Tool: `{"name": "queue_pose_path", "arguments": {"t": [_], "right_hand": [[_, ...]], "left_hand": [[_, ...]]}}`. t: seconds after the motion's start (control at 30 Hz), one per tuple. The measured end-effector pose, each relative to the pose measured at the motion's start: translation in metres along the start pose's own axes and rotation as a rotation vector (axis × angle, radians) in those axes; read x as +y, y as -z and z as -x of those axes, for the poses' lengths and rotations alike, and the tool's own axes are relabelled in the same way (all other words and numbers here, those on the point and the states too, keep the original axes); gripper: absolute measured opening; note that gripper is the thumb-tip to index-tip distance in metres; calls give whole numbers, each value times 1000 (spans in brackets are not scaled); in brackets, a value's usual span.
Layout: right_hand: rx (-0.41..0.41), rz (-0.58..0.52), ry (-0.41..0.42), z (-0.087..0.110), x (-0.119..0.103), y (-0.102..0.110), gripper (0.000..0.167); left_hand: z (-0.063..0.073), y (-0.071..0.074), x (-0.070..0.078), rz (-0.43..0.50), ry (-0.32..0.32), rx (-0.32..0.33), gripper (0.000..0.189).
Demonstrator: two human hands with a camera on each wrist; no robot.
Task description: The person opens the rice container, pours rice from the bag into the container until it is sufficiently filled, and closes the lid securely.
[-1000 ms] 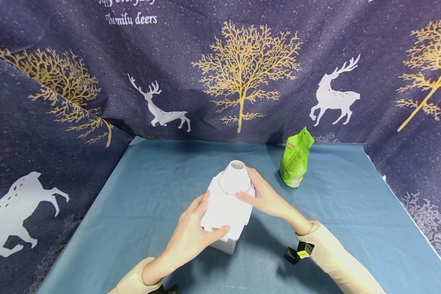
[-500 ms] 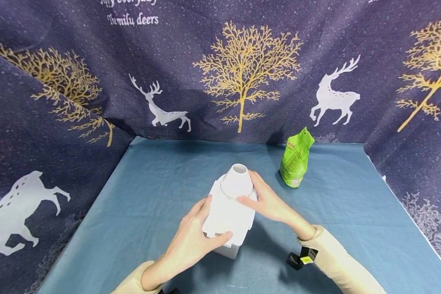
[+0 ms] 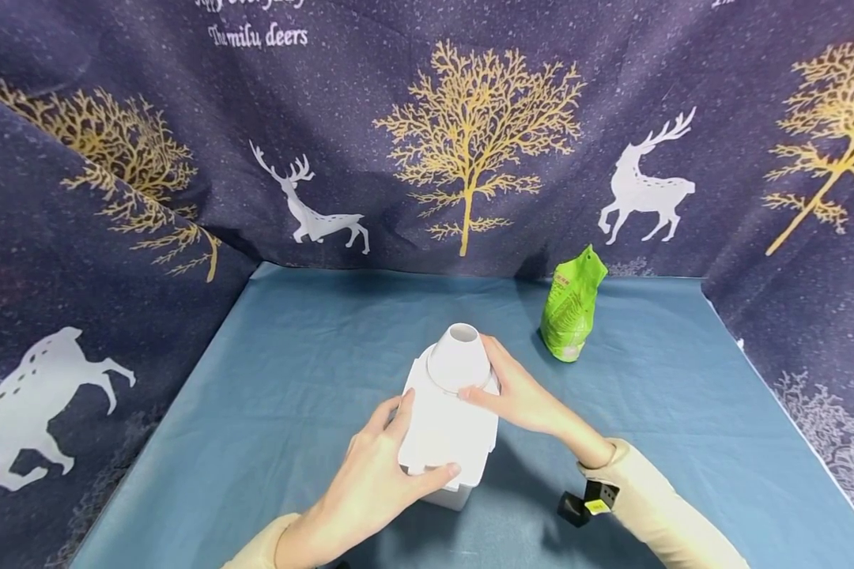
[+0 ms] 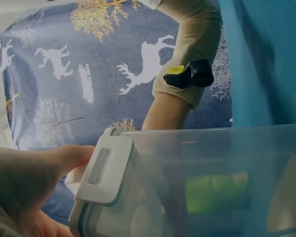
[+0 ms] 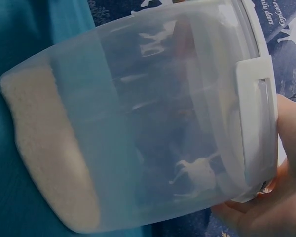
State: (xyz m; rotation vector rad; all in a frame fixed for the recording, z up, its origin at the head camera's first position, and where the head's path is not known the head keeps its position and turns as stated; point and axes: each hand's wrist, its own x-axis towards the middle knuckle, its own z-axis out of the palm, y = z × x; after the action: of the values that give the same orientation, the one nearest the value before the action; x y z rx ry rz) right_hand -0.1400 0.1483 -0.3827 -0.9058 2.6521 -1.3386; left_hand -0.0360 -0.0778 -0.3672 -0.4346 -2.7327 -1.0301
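A translucent storage container (image 3: pixel 450 431) with a white lid stands on the table, topped by a white cone-shaped spout (image 3: pixel 459 359). My left hand (image 3: pixel 373 474) grips the lid's near left side, thumb on the front edge and fingers along the left edge. Around the right side of the cone's base, my right hand (image 3: pixel 523 395) holds the lid, thumb across its top. White side latches show in both wrist views, a latch (image 4: pixel 103 170) in the left and a latch (image 5: pixel 256 121) in the right. Pale grain-like contents (image 5: pixel 54 153) fill the bottom. Some fingertips are hidden.
A green printed bag (image 3: pixel 572 308) stands upright behind and to the right of the container. Blue cloth (image 3: pixel 313 363) covers the table. A dark curtain (image 3: pixel 413 197) with deer and trees hangs at the back and sides.
The container, with both hands on it, has shifted slightly towards me and a little to the right. The green bag has stayed put.
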Motion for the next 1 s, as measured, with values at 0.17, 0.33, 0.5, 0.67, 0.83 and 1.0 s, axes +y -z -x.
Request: {"name": "queue_pose_path", "arguments": {"t": [0.17, 0.33, 0.5, 0.67, 0.83, 1.0], "right_hand": [[-17, -10, 28, -1, 0, 0, 67], [-51, -44, 40, -3, 1, 0, 67], [-66, -96, 25, -5, 0, 0, 67], [-37, -118, 21, -8, -1, -1, 65], [-4, -182, 38, -10, 0, -2, 63], [10, -194, 27, -13, 1, 1, 62]], "left_hand": [[4, 1, 2, -17, -21, -6, 90], [8, 3, 4, -27, -29, -41, 79], [5, 3, 2, 35, -61, -20, 58], [-1, -5, -4, 103, -115, 90, 42], [-4, -7, -4, 149, -95, 93, 41], [-10, -10, -6, 167, -57, 66, 40]]}}
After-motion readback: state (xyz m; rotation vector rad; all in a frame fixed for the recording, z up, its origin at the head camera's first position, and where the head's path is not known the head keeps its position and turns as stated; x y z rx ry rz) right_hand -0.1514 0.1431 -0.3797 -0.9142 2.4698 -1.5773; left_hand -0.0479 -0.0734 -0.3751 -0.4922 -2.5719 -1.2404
